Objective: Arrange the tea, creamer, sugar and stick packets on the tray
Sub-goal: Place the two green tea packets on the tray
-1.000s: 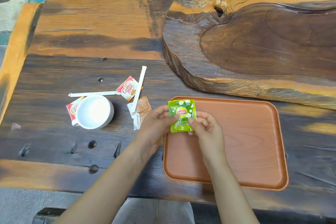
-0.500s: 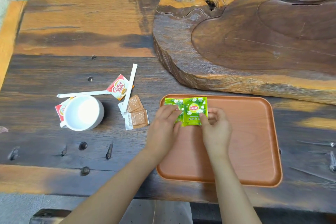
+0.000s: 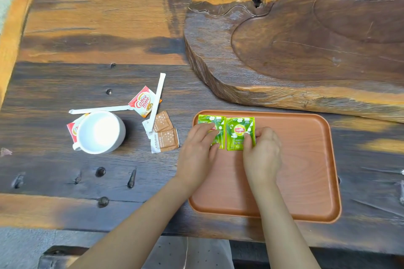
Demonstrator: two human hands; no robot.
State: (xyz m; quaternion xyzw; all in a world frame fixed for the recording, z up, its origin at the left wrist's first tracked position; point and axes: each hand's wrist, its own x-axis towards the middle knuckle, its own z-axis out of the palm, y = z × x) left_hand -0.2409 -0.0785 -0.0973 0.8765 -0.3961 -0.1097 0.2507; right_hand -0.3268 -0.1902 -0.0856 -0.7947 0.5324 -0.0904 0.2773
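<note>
Two green Lipton tea packets lie flat, side by side, in the far left corner of the orange-brown tray (image 3: pixel 306 159). My left hand (image 3: pixel 196 150) presses its fingers on the left tea packet (image 3: pixel 215 123). My right hand (image 3: pixel 262 153) pinches the lower right edge of the right tea packet (image 3: pixel 239 131). On the table left of the tray lie a red-white creamer packet (image 3: pixel 143 102), two brown sugar packets (image 3: pixel 165 141), and two white stick packets (image 3: pixel 158 96). A second creamer packet (image 3: pixel 73 130) sits partly hidden behind the cup.
A white cup (image 3: pixel 100 132) stands on the dark wooden table (image 3: pixel 54 170), left of the loose packets. A thick carved wooden slab (image 3: pixel 306 50) rises just beyond the tray. The table's near edge runs below my forearms.
The tea packets, held stacked above the tray a second ago, have been pulled apart and laid down next to each other in the tray's far left corner. Both hands lowered with them.
</note>
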